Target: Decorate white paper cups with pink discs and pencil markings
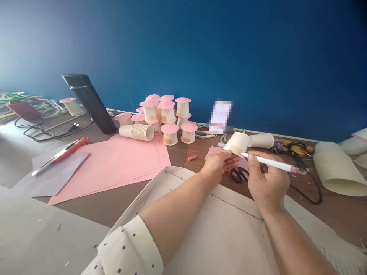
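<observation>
My left hand (218, 165) is closed on a small white paper cup (236, 142), held upside down and tilted, with an orange patch near its rim. In my right hand (268, 181) is a white pen (272, 162) with a pink end, its tip at or very near the cup's lower side. Black-handled scissors (239, 175) lie beneath my hands, partly hidden. Behind and to the left stand several upturned cups (170, 138) with pink disc tops, some stacked; drawn windows and orange patches show on them.
Pink paper sheets (123, 164) and a red utility knife (65, 152) lie left, near a black bottle (93, 105). A nested cup stack (136, 132) lies on the pink paper. At right are larger cups (340, 168) and black cables (309, 187). A white board (229, 229) is below my arms.
</observation>
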{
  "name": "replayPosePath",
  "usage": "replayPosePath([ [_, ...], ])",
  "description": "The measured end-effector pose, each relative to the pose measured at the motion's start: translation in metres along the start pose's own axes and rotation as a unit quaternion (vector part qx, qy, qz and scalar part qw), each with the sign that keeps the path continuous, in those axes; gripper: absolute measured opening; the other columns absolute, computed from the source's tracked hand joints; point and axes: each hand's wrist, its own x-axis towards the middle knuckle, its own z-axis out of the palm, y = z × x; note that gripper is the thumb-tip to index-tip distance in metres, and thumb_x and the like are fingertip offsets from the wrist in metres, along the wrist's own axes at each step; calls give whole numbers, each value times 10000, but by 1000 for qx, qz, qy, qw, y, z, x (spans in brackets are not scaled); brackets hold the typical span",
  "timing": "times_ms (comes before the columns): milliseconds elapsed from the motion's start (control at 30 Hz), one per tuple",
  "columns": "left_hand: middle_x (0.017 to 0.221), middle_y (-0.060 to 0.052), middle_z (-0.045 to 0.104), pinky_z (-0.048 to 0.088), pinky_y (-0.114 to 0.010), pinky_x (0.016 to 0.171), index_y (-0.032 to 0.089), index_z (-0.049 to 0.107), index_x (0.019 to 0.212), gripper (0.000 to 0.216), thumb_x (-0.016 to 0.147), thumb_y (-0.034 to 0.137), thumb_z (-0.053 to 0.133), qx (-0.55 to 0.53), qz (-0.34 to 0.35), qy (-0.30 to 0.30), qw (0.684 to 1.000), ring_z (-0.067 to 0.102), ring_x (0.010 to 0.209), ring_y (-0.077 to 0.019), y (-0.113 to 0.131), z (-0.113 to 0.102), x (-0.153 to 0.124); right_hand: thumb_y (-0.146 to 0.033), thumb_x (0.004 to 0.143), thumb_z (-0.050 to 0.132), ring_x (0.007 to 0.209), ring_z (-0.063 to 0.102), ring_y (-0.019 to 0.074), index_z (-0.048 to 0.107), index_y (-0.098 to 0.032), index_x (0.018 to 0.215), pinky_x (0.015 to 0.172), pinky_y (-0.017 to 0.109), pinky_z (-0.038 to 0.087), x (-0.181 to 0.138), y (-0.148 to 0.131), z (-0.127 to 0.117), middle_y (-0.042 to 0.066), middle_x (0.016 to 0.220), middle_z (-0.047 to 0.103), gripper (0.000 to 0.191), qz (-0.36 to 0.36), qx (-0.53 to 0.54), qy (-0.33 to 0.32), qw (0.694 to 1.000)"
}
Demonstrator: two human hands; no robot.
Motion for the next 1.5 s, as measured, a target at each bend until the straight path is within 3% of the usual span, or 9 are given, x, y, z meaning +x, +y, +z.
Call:
replayPosePath([
  [567,808,-95,709,537,-245,713,87,678,821,146,897,122,559,10,5,-3,1000,687,734,-136,0,2,-2,-374,923,571,861,645,204,709,-175,955,745,333,506,-1,-1,0,89,932,708,244,9,19,-3,1000],
  [800,761,-85,701,542,-282,795,98,665,774,158,896,123,567,31,10,6,999,683,721,-139,2,3,-4,-367,924,571,875,653,210,713,-189,960,775,355,522,0,0,1,80,936,718,231,3,11,-7,1000],
  [1167,751,-78,686,516,-256,734,97,663,747,186,901,124,563,39,13,17,999,668,702,-127,2,3,-4,-358,923,580,896,649,203,712,-186,951,782,343,515,-1,1,2,81,940,713,219,-11,16,-18,1000],
  [1367,847,-94,712,521,-227,683,99,675,837,140,900,139,557,-1,7,10,1000,683,759,-133,1,-1,1,-388,918,583,780,638,182,712,-187,999,720,339,521,1,2,0,83,933,705,253,26,46,17,998],
  [1500,845,-96,714,527,-213,674,99,668,853,163,911,132,519,-29,-8,5,1000,687,765,-129,2,-2,1,-462,912,568,557,570,116,666,-176,1116,552,285,491,3,0,0,54,847,684,364,141,145,20,979],
])
